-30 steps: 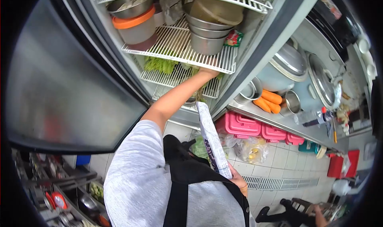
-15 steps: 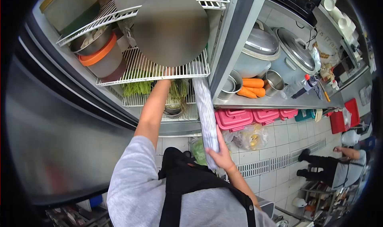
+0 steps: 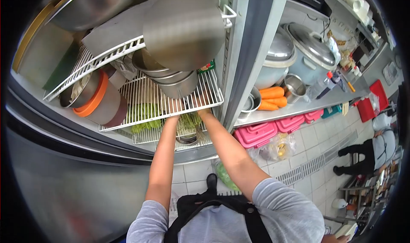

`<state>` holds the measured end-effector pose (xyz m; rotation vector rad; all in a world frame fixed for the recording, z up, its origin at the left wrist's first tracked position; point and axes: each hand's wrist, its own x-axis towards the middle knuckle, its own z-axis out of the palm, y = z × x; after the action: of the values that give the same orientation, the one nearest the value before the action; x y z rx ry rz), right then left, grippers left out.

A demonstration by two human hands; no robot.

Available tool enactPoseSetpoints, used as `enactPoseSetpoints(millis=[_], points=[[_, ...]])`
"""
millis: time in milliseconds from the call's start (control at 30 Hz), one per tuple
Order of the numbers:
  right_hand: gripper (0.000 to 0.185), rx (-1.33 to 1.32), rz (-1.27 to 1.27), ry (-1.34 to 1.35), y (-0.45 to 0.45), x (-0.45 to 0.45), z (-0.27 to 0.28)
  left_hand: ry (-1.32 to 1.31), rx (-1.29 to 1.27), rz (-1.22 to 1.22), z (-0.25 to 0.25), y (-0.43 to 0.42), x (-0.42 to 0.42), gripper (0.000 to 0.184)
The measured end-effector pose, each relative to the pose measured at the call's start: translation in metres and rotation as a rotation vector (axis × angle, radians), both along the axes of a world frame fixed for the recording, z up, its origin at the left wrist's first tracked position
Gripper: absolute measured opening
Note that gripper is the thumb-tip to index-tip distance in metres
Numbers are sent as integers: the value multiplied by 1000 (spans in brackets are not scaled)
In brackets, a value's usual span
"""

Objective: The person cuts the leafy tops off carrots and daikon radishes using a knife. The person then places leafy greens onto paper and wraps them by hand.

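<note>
Both arms reach into an open fridge, under a white wire shelf (image 3: 141, 98). My left hand (image 3: 172, 111) is behind the bars near leafy green stalks (image 3: 147, 115); its fingers are hidden. To its right, my right hand (image 3: 200, 104) is also under the shelf, its fingers obscured by the wires. What either hand holds does not show. Above them, stacked metal pots (image 3: 179, 86) stand on the shelf. More stalks (image 3: 188, 122) and a metal bowl (image 3: 187, 138) lie below, between the forearms.
An orange-rimmed tub (image 3: 100, 102) stands at the shelf's left. The fridge door (image 3: 85, 192) hangs open at left. On the right counter (image 3: 299, 106) are carrots (image 3: 273, 98) and large lidded pots (image 3: 309, 46). Pink boxes (image 3: 256, 134) sit beneath; another person (image 3: 380, 151) is farther right.
My right hand has moved from outside the fridge to under the shelf. The long wrapped packet it held is no longer visible. The view has shifted, and the other person appears farther right.
</note>
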<state>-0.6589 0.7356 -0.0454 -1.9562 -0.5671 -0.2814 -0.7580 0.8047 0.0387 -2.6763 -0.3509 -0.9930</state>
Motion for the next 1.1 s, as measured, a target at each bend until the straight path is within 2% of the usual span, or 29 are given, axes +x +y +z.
enactPoseSetpoints(millis=[67,133,167,200,267,333,433,533,567,600,633,667,700,733,767,800,833,867,933,967,1000,1067,1100], points=[[71,-61,394,231,-44,-24,32,3,29,-17,0,4,-1,45],[80,-168,37,393,-65,-74,26,9,57,-28,0,6,2,45],[75,-55,128,427,-72,-78,19,11,69,-41,-1,7,3,46],[70,24,144,289,-72,-83,14,16,83,-49,1,8,5,46],[64,5,110,296,-64,-79,3,18,107,-64,3,9,8,46],[51,-61,122,298,-70,-76,16,31,142,-86,6,8,11,47],[40,52,115,367,-70,-72,27,71,246,-115,16,-2,18,48],[49,118,104,278,-54,-52,38,102,428,-161,29,-21,17,48],[44,189,91,321,-45,-39,42,-64,353,-138,17,-24,17,55],[38,259,80,363,-32,-23,42,58,106,-135,-15,-4,19,52],[32,240,16,263,-17,-10,20,31,226,-118,-32,13,17,50],[31,302,-1,207,-23,-14,32,8,344,-98,-48,23,13,49],[30,212,-60,180,-19,-12,22,-85,-311,-69,-63,21,14,44],[29,118,-115,154,-28,-19,40,46,-143,34,-43,13,5,39],[33,157,-2,455,-49,-32,52,-48,-393,43,-25,2,-1,36],[37,160,96,521,-63,-39,49,-146,-638,52,-5,-9,-5,35],[39,91,161,533,-86,-54,55,-136,-819,29,5,-8,-11,45],[40,24,224,540,-112,-75,60,-111,-794,70,14,-15,-13,43],[43,-6,319,620,-154,-109,40,167,-1009,93,42,-28,-18,48],[43,-65,381,695,-176,-124,28,192,-775,-101,29,-18,-22,61],[43,-125,442,768,-199,-139,14,287,-659,-88,33,-24,-24,76],[43,-196,461,813,-238,-167,-23,206,-107,-58,22,-29,-22,82],[42,-228,458,828,-258,-180,-44,146,-115,-49,15,-23,-17,79]])
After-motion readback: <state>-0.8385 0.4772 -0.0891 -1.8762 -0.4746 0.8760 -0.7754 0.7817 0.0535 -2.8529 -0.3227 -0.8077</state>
